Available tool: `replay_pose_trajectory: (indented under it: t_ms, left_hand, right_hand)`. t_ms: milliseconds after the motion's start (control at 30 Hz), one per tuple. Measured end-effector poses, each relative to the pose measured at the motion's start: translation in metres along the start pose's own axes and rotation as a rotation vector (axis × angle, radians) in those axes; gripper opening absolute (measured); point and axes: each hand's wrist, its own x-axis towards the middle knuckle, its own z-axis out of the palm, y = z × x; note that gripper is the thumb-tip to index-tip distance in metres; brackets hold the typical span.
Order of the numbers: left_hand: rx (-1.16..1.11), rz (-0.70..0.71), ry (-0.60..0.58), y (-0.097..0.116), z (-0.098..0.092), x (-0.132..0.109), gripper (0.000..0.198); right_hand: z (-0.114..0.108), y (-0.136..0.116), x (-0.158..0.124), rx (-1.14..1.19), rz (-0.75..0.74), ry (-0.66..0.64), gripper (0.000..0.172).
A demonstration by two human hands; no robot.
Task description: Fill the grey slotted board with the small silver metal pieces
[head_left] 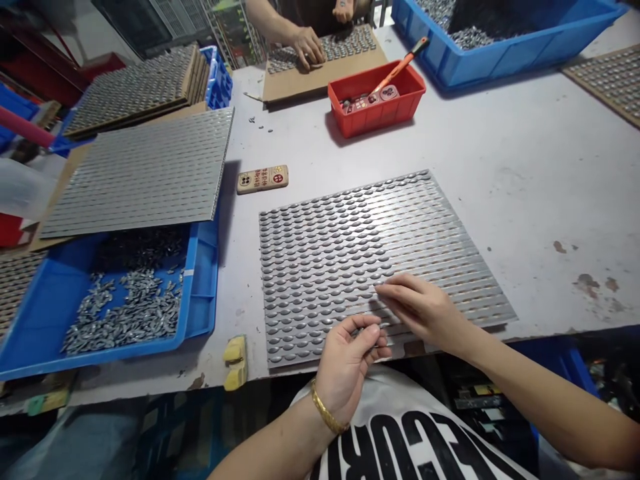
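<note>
A grey slotted board (440, 233) lies flat on the table in front of me. Rows of small oval metal pieces (320, 257) cover its left part; the right part shows bare slots. My right hand (425, 310) reaches over the board, its fingertips pinched together at the edge of the filled rows. Close beside it, my left hand (353, 357), with a gold bracelet (326, 410) at the wrist, is curled over the board's near edge with thumb and fingers closed. Whatever either hand's fingers hold is too small or hidden to make out.
At left, a slotted board (140, 173) rests over a blue bin (203, 293) of loose metal pieces. A phone (263, 179), a red box (375, 110), a yellow object (235, 363) and a large blue bin (500, 63) stand around. Across, another person's hand (307, 48) touches a board.
</note>
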Motion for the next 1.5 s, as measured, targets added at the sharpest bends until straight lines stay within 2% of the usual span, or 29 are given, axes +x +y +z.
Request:
replay_pose_trajectory:
  t_ms: [100, 167, 233, 333, 433, 500, 600, 767, 967, 1100, 1233, 1333, 1500]
  left_hand:
    - [0.057, 0.037, -0.001, -0.001, 0.002, 0.001, 0.018]
    - [0.101, 0.052, -0.009, -0.002, 0.004, 0.003, 0.017]
    - [0.121, 0.043, -0.027, -0.003, 0.007, 0.006, 0.018]
    - [0.059, 0.006, -0.055, -0.003, 0.010, 0.007, 0.022]
    - [-0.037, -0.012, -0.023, -0.004, 0.013, 0.006, 0.026]
    - [-0.060, -0.020, -0.003, -0.005, 0.013, 0.004, 0.023]
    - [-0.062, -0.030, -0.023, -0.006, 0.013, 0.001, 0.013]
    - [0.016, -0.072, -0.083, -0.006, 0.010, -0.003, 0.020]
    - [0.043, -0.039, -0.034, -0.006, 0.002, -0.003, 0.031]
    - [-0.044, -0.044, -0.019, -0.006, -0.001, -0.005, 0.030]
    - [-0.077, 0.018, -0.052, -0.006, -0.005, -0.007, 0.024]
    - [-0.075, 0.070, -0.092, -0.007, -0.008, -0.008, 0.022]
    - [-0.099, 0.060, -0.120, -0.009, -0.012, -0.010, 0.022]
  right_hand:
    - [-0.015, -0.016, -0.004, 0.269, 0.072, -0.132, 0.017]
    - [-0.020, -0.022, -0.008, 0.342, 0.096, -0.192, 0.015]
    - [-0.022, -0.022, -0.012, 0.345, 0.092, -0.199, 0.016]
    - [-0.020, -0.012, -0.016, 0.268, 0.045, -0.158, 0.019]
    - [-0.018, 0.007, -0.017, 0.094, -0.021, -0.073, 0.024]
    - [-0.017, 0.020, -0.016, -0.045, -0.063, -0.033, 0.026]
    - [-0.016, 0.033, -0.013, -0.222, -0.131, -0.052, 0.029]
    - [-0.016, 0.032, -0.008, -0.428, -0.177, -0.132, 0.034]
    - [-0.017, 0.029, -0.008, -0.448, -0.169, -0.137, 0.032]
    - [-0.016, 0.011, -0.010, -0.276, -0.112, -0.034, 0.027]
    - [-0.008, -0.020, -0.010, -0.103, -0.145, -0.089, 0.026]
    - [0.002, -0.035, -0.009, -0.122, -0.216, -0.119, 0.026]
    - [0.012, -0.044, -0.007, -0.211, -0.323, -0.194, 0.031]
